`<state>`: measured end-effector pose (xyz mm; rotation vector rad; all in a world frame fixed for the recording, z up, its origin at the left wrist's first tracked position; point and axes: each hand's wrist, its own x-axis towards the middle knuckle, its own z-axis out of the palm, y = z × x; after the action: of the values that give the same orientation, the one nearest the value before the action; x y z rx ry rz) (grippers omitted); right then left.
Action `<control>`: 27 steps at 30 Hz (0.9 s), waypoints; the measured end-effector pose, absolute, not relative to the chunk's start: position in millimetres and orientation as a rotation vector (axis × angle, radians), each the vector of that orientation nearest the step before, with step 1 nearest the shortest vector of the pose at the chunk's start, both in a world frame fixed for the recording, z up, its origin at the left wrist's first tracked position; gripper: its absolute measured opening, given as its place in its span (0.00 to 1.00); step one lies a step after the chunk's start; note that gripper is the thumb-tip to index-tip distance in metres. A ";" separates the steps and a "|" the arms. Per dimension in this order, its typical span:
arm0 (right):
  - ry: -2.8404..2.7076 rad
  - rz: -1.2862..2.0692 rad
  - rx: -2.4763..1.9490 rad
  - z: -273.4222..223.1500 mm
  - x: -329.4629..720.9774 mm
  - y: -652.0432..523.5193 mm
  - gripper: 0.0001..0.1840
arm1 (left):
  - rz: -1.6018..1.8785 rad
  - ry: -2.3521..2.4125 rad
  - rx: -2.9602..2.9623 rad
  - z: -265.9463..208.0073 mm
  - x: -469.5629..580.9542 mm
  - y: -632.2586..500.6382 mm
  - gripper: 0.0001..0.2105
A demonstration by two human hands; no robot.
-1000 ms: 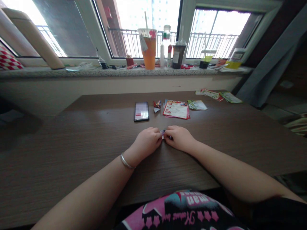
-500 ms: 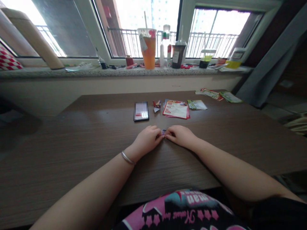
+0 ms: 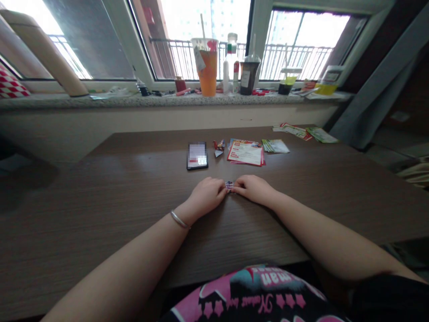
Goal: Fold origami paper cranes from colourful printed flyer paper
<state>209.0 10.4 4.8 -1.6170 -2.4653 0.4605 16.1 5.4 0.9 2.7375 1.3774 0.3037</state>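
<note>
Daylight is coming through the windows (image 3: 228,18) behind a stone sill (image 3: 114,102), where a cup of orange drink (image 3: 208,74) is standing, and a brown wooden table (image 3: 140,197) is stretching out below it. Near the table's front edge, 2 hands are facing each other around 1 small patterned piece (image 3: 229,185). The left hand (image 3: 208,192), with a bracelet (image 3: 179,219) circling its wrist, is pinching the piece's left side between thumb and fingers; the right hand (image 3: 253,188) is pinching its right side. The piece is sitting directly between the fingertips, touching both hands, so neither is lying nearer; its covered ends are hiding which way its long axis is running. Beyond the hands, a phone (image 3: 197,156), a crumpled wrapper (image 3: 218,150) and a stack of cards (image 3: 246,153) are lying on the table, apart from the fingers.
</note>
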 end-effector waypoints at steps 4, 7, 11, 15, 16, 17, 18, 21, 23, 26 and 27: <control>-2.494 0.411 -1.622 5.9 207.2 9.4 0.19 | 0.274 1.447 2.755 2.0 20.9 2.6 0.14; -2.533 0.342 -1.610 6.9 205.8 7.6 0.19 | 0.250 1.486 2.781 3.0 24.0 0.7 0.13; -2.559 0.276 -1.613 8.2 203.8 4.6 0.18 | 0.240 1.494 2.799 2.9 25.8 0.5 0.13; -2.585 0.199 -1.625 8.0 201.1 2.0 0.16 | 0.233 1.493 2.821 0.4 25.8 2.3 0.13; -2.589 0.184 -1.625 7.5 200.5 1.8 0.16 | 0.225 1.486 2.827 -0.1 25.9 2.7 0.13; -2.594 0.175 -1.620 6.8 200.0 1.7 0.16 | 0.217 1.480 2.831 -0.4 26.0 3.0 0.13; -2.597 0.171 -1.612 5.9 199.7 1.8 0.15 | 0.205 1.479 2.832 -0.7 26.2 3.2 0.13; -2.595 0.172 -1.578 2.8 199.5 2.6 0.13 | 0.172 1.505 2.831 -1.2 27.0 3.0 0.12; -2.575 0.187 -1.575 1.3 199.3 2.8 0.12 | 0.167 1.507 2.839 -2.0 27.5 2.7 0.12; -2.532 0.223 -1.582 0.8 199.2 2.5 0.09 | 0.172 1.487 2.857 -3.3 27.5 2.7 0.12; -2.521 0.235 -1.579 1.1 199.4 2.4 0.08 | 0.174 1.486 2.857 -3.4 27.1 2.9 0.12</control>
<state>199.4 2.4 1.1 -1.5790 -2.5215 0.2350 27.1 2.9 -3.4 2.8568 1.4862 0.1737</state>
